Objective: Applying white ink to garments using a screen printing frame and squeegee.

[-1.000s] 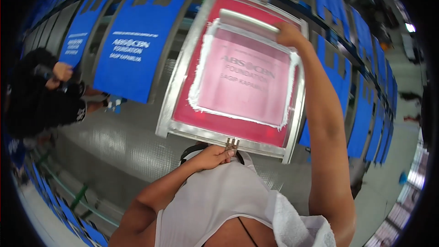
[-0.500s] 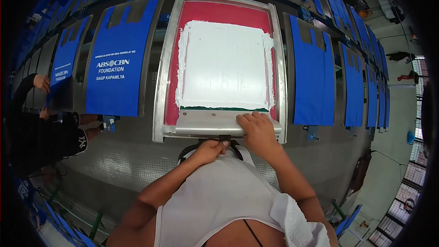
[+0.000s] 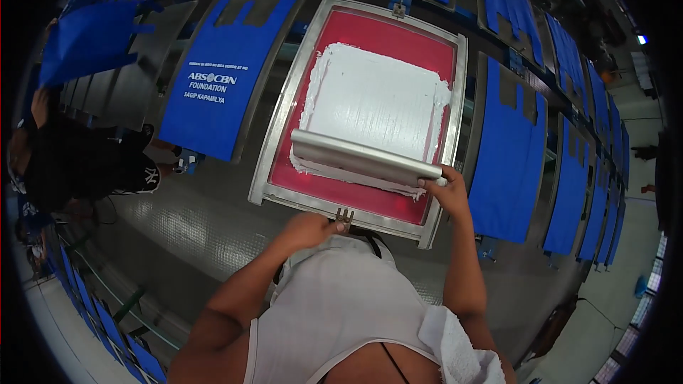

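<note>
My right hand (image 3: 449,188) grips the right end of a long metal squeegee (image 3: 366,153), lying slightly slanted across the lower part of a white ink layer (image 3: 370,99). The ink has ragged edges on a red screen (image 3: 384,28) in a silver metal frame (image 3: 276,148). My left hand (image 3: 316,230) is closed on a small metal fitting (image 3: 344,217) at the middle of the frame's near edge. The fingers of that hand are partly hidden.
Blue bags (image 3: 228,78) lie on rows of metal boards (image 3: 149,99) to the left, right and beyond the frame. At far left a co-worker in black (image 3: 85,163) holds up a blue bag (image 3: 89,43). A rail with more blue pieces (image 3: 99,299) runs at lower left.
The squeegee went from the screen's top to its near edge, covering the faint design in white, and now sits slightly higher, tilted. The co-worker has lifted a bag off a board.
</note>
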Demonstrator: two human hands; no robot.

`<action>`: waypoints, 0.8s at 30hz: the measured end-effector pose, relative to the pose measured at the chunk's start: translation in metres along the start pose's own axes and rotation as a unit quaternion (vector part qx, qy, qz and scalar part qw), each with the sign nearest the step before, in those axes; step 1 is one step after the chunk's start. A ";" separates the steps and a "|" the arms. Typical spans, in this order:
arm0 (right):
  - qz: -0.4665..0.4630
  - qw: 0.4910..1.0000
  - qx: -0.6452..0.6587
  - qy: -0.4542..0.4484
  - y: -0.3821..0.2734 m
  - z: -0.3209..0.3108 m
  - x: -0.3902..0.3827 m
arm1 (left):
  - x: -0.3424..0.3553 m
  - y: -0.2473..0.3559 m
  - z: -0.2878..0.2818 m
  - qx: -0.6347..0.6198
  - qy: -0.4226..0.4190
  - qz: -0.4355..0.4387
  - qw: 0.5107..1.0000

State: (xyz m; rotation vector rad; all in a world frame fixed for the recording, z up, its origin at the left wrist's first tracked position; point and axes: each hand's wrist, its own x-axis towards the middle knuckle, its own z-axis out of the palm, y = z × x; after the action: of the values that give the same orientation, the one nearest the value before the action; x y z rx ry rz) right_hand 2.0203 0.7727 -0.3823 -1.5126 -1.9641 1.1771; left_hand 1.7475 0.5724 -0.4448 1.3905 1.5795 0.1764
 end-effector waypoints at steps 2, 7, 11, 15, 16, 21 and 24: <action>0.019 0.999 0.026 -0.029 -0.010 0.000 0.009 | -0.005 -0.023 -0.035 -0.103 0.273 -0.009 0.956; 0.055 0.989 0.132 -0.037 -0.021 0.015 0.021 | 0.045 -0.128 -0.094 -0.171 0.455 -0.044 0.873; 0.065 0.992 0.109 0.024 -0.013 -0.005 0.006 | 0.039 -0.101 -0.096 -0.301 0.371 0.007 0.878; 0.064 0.991 0.064 0.095 -0.061 -0.064 -0.072 | 0.009 -0.048 -0.080 -0.299 0.354 0.081 0.882; 0.075 0.986 0.047 0.140 -0.063 -0.084 -0.099 | 0.013 -0.037 -0.077 -0.299 0.328 0.114 0.889; 0.085 0.939 -0.024 0.334 -0.112 -0.097 -0.265 | 0.011 0.004 -0.089 -0.408 0.114 0.215 0.880; 0.090 0.913 -0.044 0.395 -0.150 -0.058 -0.292 | 0.018 0.001 -0.104 -0.371 0.144 0.330 0.856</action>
State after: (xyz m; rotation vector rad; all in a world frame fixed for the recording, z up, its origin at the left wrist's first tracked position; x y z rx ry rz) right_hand 2.0724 0.5158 -0.1771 -1.8545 -1.3508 0.3988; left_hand 1.6759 0.6362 -0.4019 1.2302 0.9904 1.3177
